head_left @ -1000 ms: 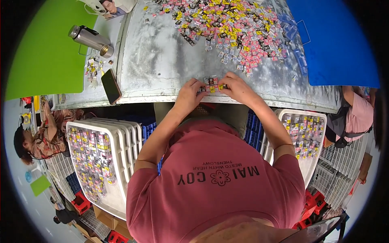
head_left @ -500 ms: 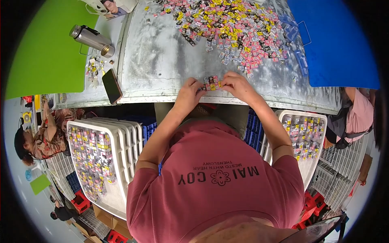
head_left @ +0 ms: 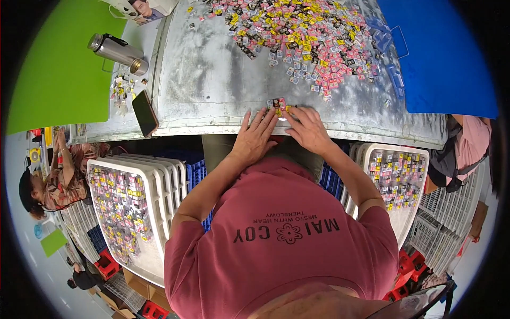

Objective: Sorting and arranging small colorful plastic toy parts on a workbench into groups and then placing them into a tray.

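A small block of little pink, black and yellow printed pieces (head_left: 278, 102) lies flat near the front edge of the metal table (head_left: 212, 109). My left hand (head_left: 255, 137) rests at its near left side, open, with fingers stretched toward the block and fingertips at its edge. From the right, my right hand (head_left: 309, 130) lies with its fingers extended and slightly bent, fingertips against the block's near right corner. Both hands cover the near part of the block. Farther off spreads a big loose heap of the same kind of pieces (head_left: 305, 40).
A phone (head_left: 144, 113) and a steel thermos (head_left: 117, 50) lie left. Green (head_left: 64, 64) and blue panels (head_left: 446, 58) flank the table. White trays filled with pieces stand beside me, left (head_left: 154, 212) and right (head_left: 417, 212). Another person (head_left: 61, 183) sits at far left.
Both hands have gone from pinching the block's two ends to stretched-out fingers at its near side. The left hand has shifted right and nearer to me; the right hand has come slightly nearer.
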### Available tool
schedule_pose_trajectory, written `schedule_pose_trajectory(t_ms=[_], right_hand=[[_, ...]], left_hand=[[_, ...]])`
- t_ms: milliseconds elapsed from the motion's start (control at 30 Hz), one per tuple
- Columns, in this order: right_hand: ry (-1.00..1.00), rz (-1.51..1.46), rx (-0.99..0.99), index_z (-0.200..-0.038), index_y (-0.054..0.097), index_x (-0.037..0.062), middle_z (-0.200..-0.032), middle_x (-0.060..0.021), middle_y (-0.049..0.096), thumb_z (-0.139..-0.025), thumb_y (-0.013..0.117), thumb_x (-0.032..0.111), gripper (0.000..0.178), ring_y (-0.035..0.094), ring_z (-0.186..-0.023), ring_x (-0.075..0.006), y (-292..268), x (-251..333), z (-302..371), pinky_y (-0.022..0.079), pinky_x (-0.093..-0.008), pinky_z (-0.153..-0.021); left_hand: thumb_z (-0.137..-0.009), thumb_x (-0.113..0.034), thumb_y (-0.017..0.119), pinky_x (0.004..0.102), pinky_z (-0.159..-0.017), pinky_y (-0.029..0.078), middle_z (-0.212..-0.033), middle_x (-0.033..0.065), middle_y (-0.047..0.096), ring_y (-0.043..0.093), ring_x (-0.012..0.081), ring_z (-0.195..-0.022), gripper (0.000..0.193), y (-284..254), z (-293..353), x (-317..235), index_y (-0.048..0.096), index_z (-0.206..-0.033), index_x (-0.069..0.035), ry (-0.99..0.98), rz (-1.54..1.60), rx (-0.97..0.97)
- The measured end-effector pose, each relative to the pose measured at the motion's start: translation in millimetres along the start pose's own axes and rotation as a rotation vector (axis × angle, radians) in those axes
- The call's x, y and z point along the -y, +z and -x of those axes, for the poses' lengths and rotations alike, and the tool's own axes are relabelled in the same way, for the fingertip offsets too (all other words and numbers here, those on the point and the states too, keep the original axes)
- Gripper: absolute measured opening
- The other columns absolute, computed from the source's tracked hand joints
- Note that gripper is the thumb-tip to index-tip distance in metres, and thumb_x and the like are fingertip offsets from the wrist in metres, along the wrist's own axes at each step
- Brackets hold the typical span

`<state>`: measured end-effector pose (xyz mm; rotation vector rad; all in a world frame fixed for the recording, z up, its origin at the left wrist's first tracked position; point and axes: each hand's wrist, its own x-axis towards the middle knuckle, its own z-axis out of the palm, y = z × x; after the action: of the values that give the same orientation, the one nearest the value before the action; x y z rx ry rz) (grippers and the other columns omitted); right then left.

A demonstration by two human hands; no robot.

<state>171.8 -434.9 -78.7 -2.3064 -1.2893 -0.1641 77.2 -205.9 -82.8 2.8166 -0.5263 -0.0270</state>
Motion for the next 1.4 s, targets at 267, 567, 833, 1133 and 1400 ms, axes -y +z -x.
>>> schedule_pose_trajectory(t_ms=[267, 567, 833, 1133, 1400], right_hand=[[0.038, -0.025, 0.013, -0.142, 0.058, 0.0083, -0.140, -0.0107, 0.057, -0.085, 0.075, 0.030, 0.063, 0.053, -0.126, -0.0305, 3.9, 0.3, 10.1, 0.038, -0.0506, -0.109], [0.448, 0.434, -0.571, -0.117, 0.070, 0.0055, -0.122, -0.0159, 0.068, -0.087, 0.071, 0.016, 0.032, 0.062, -0.109, -0.0361, -78.2, -128.7, 27.7, 0.045, -0.0514, -0.093], [0.919, 0.947, -0.285, -0.111, 0.074, 0.0160, -0.113, -0.0071, 0.070, -0.092, 0.067, 0.031, 0.026, 0.065, -0.106, -0.0313, -128.9, -276.1, 116.0, 0.049, -0.0486, -0.086], [0.913, 1.033, -0.251, -0.085, 0.077, 0.0202, -0.097, 0.0005, 0.072, -0.088, 0.069, 0.029, 0.012, 0.069, -0.091, -0.0247, -130.3, -290.0, 112.5, 0.048, -0.0448, -0.077], [1.010, 0.927, -0.258, -0.097, 0.077, 0.0160, -0.103, -0.0031, 0.072, -0.088, 0.070, 0.033, 0.021, 0.069, -0.099, -0.0276, -143.1, -267.9, 99.7, 0.050, -0.0483, -0.082]], left_hand=[[-0.090, -0.038, 0.071, 0.0590, -0.124, 0.018, -0.169, 0.0168, 0.023, 0.023, 0.0362, -0.156, 0.091, -0.9, -3.3, 0.3, 0.027, -0.161, -0.004, 0.083, 0.111, -0.013], [-0.082, -0.025, 0.081, 0.0603, -0.120, 0.024, -0.161, 0.0216, 0.034, 0.034, 0.0415, -0.147, 0.087, -15.0, -32.8, 12.6, 0.039, -0.156, -0.009, -0.060, 0.151, -0.175], [-0.073, -0.022, 0.084, 0.0518, -0.110, 0.040, -0.133, 0.0183, 0.057, 0.052, 0.0411, -0.125, 0.068, -13.2, -52.0, 31.8, 0.062, -0.136, -0.010, 0.021, 0.256, -0.340], [-0.069, -0.016, 0.083, 0.0475, -0.093, 0.052, -0.124, 0.0201, 0.064, 0.063, 0.0393, -0.108, 0.060, -28.9, -36.1, 127.1, 0.068, -0.127, -0.009, -0.203, 0.061, -0.571], [-0.078, -0.030, 0.080, 0.0516, -0.114, 0.035, -0.143, 0.0227, 0.054, 0.050, 0.0394, -0.133, 0.066, -38.5, -31.5, 206.8, 0.061, -0.139, -0.013, -0.533, -0.040, -0.522]])
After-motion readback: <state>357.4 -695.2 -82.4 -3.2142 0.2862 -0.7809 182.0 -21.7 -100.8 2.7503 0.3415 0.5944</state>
